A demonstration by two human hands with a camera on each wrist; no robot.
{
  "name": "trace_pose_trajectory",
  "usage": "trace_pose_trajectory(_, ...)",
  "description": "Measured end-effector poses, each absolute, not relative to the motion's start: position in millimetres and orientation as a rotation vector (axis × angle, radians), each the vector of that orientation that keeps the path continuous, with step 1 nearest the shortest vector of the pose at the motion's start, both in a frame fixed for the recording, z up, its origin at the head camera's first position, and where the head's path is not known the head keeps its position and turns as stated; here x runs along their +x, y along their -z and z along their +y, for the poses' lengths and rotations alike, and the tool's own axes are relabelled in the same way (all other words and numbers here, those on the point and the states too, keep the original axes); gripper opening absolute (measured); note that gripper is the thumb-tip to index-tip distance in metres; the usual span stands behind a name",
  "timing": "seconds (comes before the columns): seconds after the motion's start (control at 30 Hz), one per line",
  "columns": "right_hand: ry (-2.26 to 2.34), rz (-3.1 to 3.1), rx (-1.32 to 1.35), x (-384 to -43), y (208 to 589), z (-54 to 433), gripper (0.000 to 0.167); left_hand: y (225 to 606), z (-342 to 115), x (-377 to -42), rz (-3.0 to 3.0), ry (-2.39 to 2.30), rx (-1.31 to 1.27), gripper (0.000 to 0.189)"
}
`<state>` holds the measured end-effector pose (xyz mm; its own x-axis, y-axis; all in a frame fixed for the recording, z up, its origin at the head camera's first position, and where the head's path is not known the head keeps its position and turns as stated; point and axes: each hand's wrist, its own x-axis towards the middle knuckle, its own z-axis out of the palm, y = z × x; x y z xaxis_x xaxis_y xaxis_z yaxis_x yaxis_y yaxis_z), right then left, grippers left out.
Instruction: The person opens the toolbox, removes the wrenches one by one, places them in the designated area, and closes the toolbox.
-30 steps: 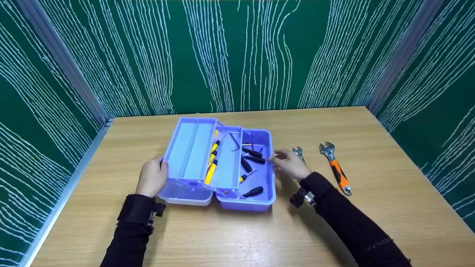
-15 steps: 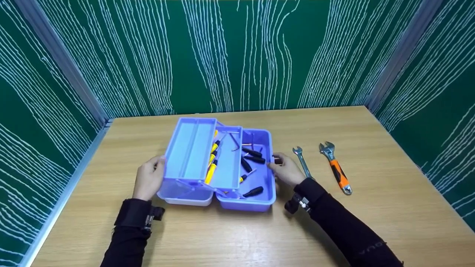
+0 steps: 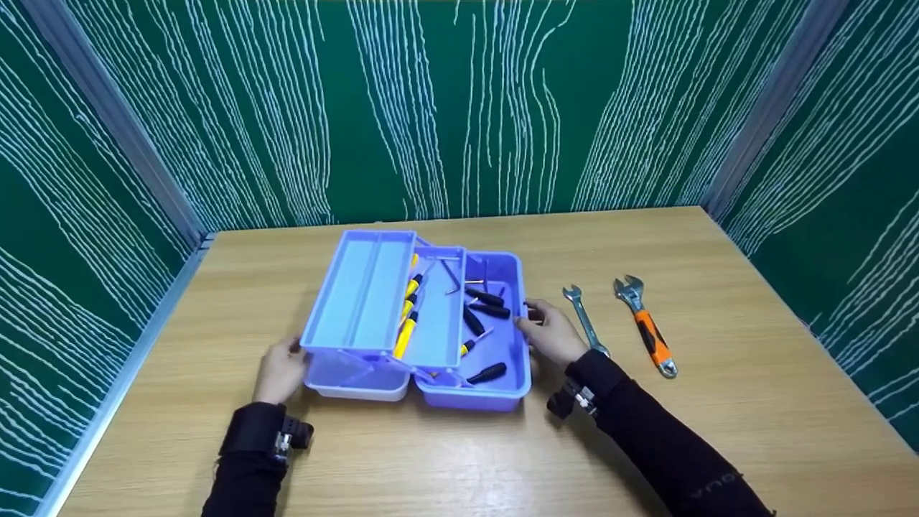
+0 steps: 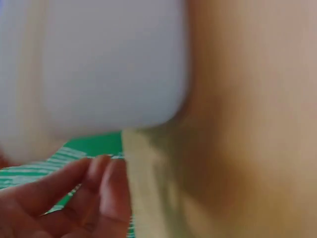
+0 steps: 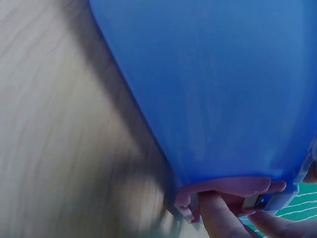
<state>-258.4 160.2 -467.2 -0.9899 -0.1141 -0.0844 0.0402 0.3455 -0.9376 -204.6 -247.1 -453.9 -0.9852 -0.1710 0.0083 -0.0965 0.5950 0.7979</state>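
A purple toolbox (image 3: pixel 474 404) stands opened out on the table, with its stepped trays (image 3: pixel 352 294) spread to the left over the lid (image 3: pixel 359 391). My right hand (image 3: pixel 553 334) grips the right wall, thumb at the rim. In the right wrist view its fingers (image 5: pixel 218 215) are at a pink latch (image 5: pixel 233 186) on the blue-looking wall. My left hand (image 3: pixel 280 370) is by the left end of the lid, just below the upper tray's corner. In the left wrist view its fingers (image 4: pixel 111 191) extend past the pale lid's corner, gripping nothing.
Yellow screwdrivers (image 3: pixel 406 334) and hex keys (image 3: pixel 450 275) lie in the middle tray. Several black-handled tools (image 3: pixel 488 372) lie in the bottom. Right of the box are a small wrench (image 3: pixel 585 319) and an orange-handled adjustable wrench (image 3: pixel 652 337). Green walls enclose the table (image 3: pixel 445 467).
My left hand has left the upper tray's edge and moved lower, beside the lid. The right hand has shifted slightly down along the right wall, uncovering the small wrench.
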Motion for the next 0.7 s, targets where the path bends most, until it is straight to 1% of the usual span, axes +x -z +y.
trace_pose_trajectory(0.1,1.696,2.494,-0.103,-258,468,161,0.048,462,-243,-204,-2.804,1.306,0.156,0.039)
trace_pose_trajectory(0.27,1.674,2.529,-0.152,-257,469,161,0.048,467,-241,-203,-2.862,1.212,0.133,0.04)
trace_pose_trajectory(0.47,1.696,2.5,-0.131,-257,468,161,0.049,463,-243,-203,-2.875,1.254,0.155,0.035)
trace_pose_trajectory(0.7,1.73,2.501,-0.124,-257,469,160,0.047,449,-241,-203,-2.861,1.313,0.191,0.032)
